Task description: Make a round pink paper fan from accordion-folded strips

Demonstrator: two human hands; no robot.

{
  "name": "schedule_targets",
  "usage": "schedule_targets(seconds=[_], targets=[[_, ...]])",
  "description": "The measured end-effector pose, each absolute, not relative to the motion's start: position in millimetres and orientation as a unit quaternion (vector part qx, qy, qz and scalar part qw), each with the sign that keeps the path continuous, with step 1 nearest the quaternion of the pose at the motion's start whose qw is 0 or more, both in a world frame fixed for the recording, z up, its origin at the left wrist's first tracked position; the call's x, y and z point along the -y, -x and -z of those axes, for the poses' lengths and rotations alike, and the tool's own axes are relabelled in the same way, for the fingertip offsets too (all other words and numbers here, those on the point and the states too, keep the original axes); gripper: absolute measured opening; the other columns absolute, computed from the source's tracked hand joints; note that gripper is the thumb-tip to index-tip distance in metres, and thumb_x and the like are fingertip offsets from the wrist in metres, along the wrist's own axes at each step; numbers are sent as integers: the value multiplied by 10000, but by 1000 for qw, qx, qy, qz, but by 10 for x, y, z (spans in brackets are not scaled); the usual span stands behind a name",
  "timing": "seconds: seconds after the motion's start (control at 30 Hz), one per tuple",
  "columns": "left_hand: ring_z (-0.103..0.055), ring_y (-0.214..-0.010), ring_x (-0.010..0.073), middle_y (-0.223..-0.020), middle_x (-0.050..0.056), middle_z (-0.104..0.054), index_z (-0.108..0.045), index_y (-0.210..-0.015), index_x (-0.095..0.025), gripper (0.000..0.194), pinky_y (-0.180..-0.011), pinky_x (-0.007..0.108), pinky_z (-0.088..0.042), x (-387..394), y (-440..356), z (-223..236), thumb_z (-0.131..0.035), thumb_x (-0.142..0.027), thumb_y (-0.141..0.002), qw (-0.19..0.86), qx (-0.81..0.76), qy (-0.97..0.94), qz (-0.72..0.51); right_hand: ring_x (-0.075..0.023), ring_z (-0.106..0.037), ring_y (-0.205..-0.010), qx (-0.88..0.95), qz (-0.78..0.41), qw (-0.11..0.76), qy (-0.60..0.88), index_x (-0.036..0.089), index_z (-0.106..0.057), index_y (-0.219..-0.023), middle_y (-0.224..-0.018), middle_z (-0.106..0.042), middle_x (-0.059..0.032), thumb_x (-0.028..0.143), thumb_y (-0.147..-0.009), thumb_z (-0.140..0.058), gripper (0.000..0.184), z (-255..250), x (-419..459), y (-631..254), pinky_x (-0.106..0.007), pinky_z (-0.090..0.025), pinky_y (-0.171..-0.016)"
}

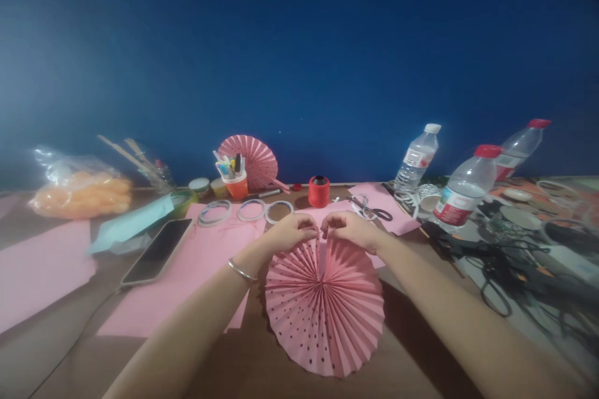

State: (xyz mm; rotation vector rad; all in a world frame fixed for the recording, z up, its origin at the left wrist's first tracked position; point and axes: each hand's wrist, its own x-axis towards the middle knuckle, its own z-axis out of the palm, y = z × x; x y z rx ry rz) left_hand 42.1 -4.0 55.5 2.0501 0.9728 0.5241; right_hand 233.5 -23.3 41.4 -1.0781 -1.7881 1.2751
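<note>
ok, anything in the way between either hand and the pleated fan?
Nothing visible. The left hand and right hand are both at the top edge of the pleated fan; the red cylinder stands beyond them.

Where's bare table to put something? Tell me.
Bare table lies between the front fan and each forearm; more, crossed by a cord, between left forearm and left pink sheet. Crowded: the right side, with bottles and cables, and the back, with the pen cup.

You get dim light, with the wall (299,62) paler at left, a dark shadow just right of your fan (353,312), and the bag (79,194) and cables (498,287) softened by blur toward the edges.
</note>
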Motion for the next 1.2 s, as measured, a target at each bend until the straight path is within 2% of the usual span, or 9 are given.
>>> schedule_targets(seconds=[0.2,0.33,0.43,0.6,0.67,0.83,1.0,1.1,1.2], targets=[[-395,-421,54,-580,-40,-500,-555,-752,-148,138,-427,192,-321,53,-402,-570,-518,-277,-718,445,-368,-792,-196,-168,-586,-741,781,-402,262,399,179,-646,-702,-768,-645,-20,130,-642,-564,113,-527,247,-2399,-297,-438,-704],[-375,-382,51,-547,-49,-470,-573,-780,-151,155,-373,183,-284,74,-409,-556,-500,-276,-724,458,-379,-788,-159,-184,-534,-939,855,-294,276,326,208,-667,-641,-1002,-591,-35,70,-652,-546,183,-587,279,-2412,-319,-412,-805],[-362,-376,48,-535,-51,-458,-579,-819,-145,176,-352,174,-268,79,-408,-535,-505,-271,-721,476,-373,-785,-135,-183,-502,-1016,874,-281,287,275,220,-676,-651,-1067,-584,-27,35,-654,-539,230,-596,308,-2393,-327,-403,-845],[-319,-342,36,-553,-53,-490,-525,-907,-158,246,-305,150,-207,45,-372,-496,-512,-327,-729,519,-360,-765,-123,-162,-602,-825,831,-364,305,290,200,-678,-712,-882,-664,-30,70,-679,-555,182,-531,322,-2379,-301,-468,-738],[-313,-339,32,-569,-53,-496,-509,-935,-164,274,-302,143,-214,20,-358,-474,-526,-335,-721,532,-355,-760,-116,-166,-611,-801,819,-375,317,298,187,-675,-708,-873,-668,-38,89,-668,-581,141,-500,315,-2382,-303,-473,-736],[-347,-356,31,-600,-46,-511,-491,-978,-169,301,-316,133,-249,-20,-351,-415,-535,-304,-712,538,-355,-757,-104,-164,-600,-823,838,-349,331,259,179,-663,-708,-909,-650,-46,67,-650,-579,152,-467,295,-2372,-300,-465,-755],[-383,-383,40,-584,-50,-514,-493,-968,-160,297,-348,138,-279,-19,-379,-377,-541,-223,-681,531,-345,-765,-114,-149,-585,-821,867,-306,310,244,184,-661,-697,-920,-624,-36,19,-633,-547,211,-484,301,-2339,-269,-454,-751],[-405,-389,45,-604,-39,-545,-490,-970,-153,312,-356,142,-295,-12,-404,-375,-532,-185,-662,514,-358,-772,-103,-142,-587,-769,875,-293,298,246,178,-654,-680,-833,-638,-29,12,-635,-533,210,-488,310,-2329,-252,-453,-715],[-460,-419,57,-712,-3,-591,-501,-962,-160,307,-374,158,-336,3,-392,-466,-550,-244,-671,463,-405,-779,-118,-130,-583,-677,873,-288,288,268,176,-644,-668,-729,-637,-16,44,-658,-530,174,-478,306,-2342,-240,-450,-649]])
